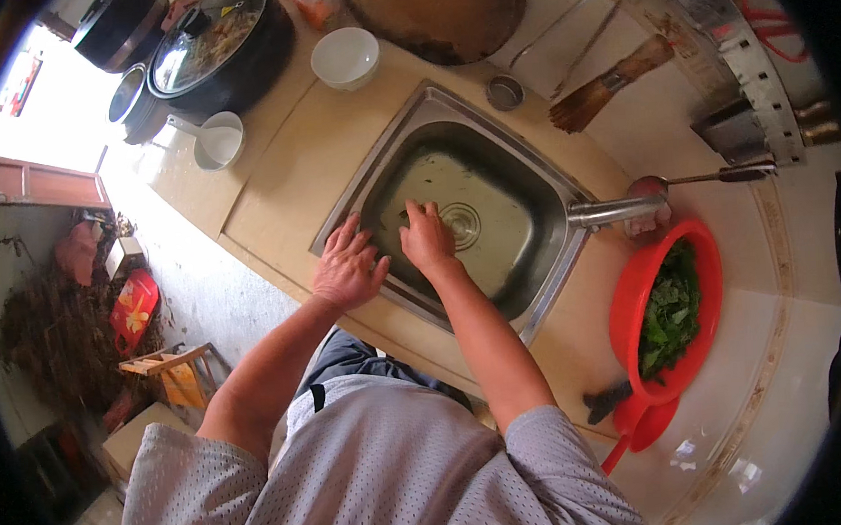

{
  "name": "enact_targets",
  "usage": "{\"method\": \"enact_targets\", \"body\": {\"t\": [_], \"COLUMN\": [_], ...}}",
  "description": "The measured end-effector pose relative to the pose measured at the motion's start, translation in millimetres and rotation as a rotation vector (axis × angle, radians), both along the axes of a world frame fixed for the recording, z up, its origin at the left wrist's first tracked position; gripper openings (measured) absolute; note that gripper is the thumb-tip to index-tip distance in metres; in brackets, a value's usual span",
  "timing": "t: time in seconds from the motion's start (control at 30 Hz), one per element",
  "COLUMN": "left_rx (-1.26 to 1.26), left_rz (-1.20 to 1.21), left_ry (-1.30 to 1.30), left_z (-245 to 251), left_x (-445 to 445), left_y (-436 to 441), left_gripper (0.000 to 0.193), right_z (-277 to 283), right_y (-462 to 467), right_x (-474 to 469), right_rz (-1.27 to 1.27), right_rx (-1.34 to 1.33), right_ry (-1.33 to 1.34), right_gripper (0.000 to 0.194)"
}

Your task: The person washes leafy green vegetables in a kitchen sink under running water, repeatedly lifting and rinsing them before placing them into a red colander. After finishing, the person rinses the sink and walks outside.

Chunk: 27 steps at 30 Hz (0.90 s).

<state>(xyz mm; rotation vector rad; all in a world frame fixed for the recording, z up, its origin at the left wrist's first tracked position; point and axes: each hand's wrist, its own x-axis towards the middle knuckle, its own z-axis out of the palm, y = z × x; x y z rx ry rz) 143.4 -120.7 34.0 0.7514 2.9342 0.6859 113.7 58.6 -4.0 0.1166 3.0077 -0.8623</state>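
In front of me a stainless steel sink (545, 163) holds shallow, greenish water with small dark bits floating in it. My left hand (349, 267) lies flat on the sink's near left rim, fingers spread and nothing in them. Over the basin, my right hand (429, 237) reaches down with bent fingers, left of the round drain (460, 225). A small dark scrap shows beside its fingertips; whether they pinch it cannot be made out. The metal faucet (607, 212) juts over the basin from the right.
A red plastic basin (624, 316) of green leaves stands right, beside a red ladle (650, 421). Behind the sink are a white bowl (345, 58), a round wooden board (439, 12) and a brush (607, 85). A lidded pan (220, 52) and a bowl with a spoon (219, 141) stand left.
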Motion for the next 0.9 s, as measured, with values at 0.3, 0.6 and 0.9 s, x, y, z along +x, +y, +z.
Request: {"method": "enact_targets", "body": {"t": [0.3, 0.6, 0.9], "left_rx": [-0.017, 0.043, 0.068], "left_rz": [-0.024, -0.014, -0.021], "left_ry": [-0.027, -0.01, 0.0], "left_z": [0, -6, -5], "left_x": [-5, -7, -9], "left_y": [-4, -6, -5], "left_gripper": [0.033, 0.033, 0.033], "right_z": [-23, -111, -133], "right_y": [8, -26, -21], "right_x": [-27, -53, -38], "right_rz": [0.057, -0.071, -0.407], "right_rx": [-0.271, -0.305, -1.595], "right_ry": [0.064, -0.452, -1.021], "right_gripper": [0.017, 0.023, 0.021]}}
